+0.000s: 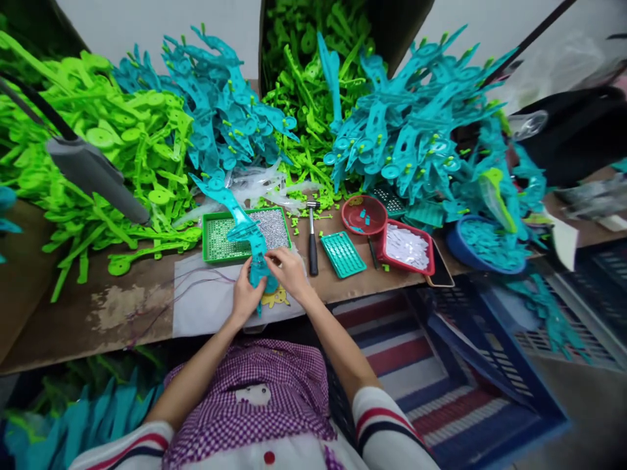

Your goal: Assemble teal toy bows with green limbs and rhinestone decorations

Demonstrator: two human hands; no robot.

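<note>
A long turquoise plastic part (238,219) slants up from the near edge of the workbench, its far end over the green tray. My left hand (247,295) is closed around its near end from the left. On its right side, my right hand (287,271) has the fingertips pinched together against the part; whether a small piece sits between them I cannot make out. Just beyond my hands lies the green tray (209,260), holding many small silvery pieces on its right side. A hammer (312,245) with a black handle rests to the right of the tray.
Lime-green parts (112,137) heap up at the left, turquoise parts (406,124) at the right. A turquoise grid tray (343,254), a red round bowl (362,212), a red basket (409,248) of white pieces and a blue basin (484,245) line the right. A grey tool (95,176) hangs at left.
</note>
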